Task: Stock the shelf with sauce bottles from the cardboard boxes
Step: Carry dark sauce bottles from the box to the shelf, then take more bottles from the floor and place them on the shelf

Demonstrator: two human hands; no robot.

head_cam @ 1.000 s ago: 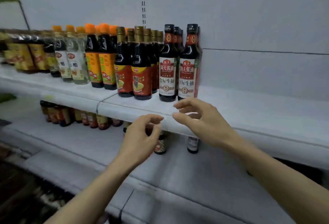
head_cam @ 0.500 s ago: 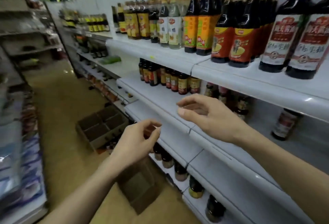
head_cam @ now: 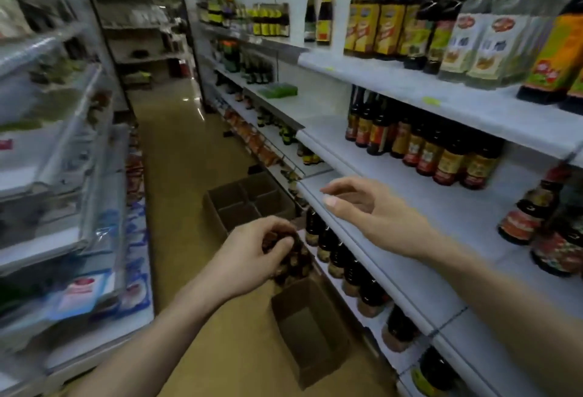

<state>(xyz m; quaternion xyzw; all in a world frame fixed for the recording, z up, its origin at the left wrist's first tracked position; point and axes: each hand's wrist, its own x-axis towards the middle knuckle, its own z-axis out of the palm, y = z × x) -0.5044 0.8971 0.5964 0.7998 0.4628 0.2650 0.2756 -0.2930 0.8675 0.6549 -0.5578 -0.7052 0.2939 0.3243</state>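
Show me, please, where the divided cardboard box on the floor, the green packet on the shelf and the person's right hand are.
Divided cardboard box point(head_cam: 249, 199): head view, on the central dividers.
Green packet point(head_cam: 279, 90): head view, on its top face.
Right hand point(head_cam: 375, 213): head view, on the back of the hand.

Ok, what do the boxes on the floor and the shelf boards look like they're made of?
Divided box: brown cardboard, matte, with thin partition walls folded into cells. Nearer box: the same dull brown cardboard, with an open flap. Shelf boards: probably painted sheet metal; smooth white-grey, thin rolled front lip, faint sheen. The blur leaves plastic or laminate possible.
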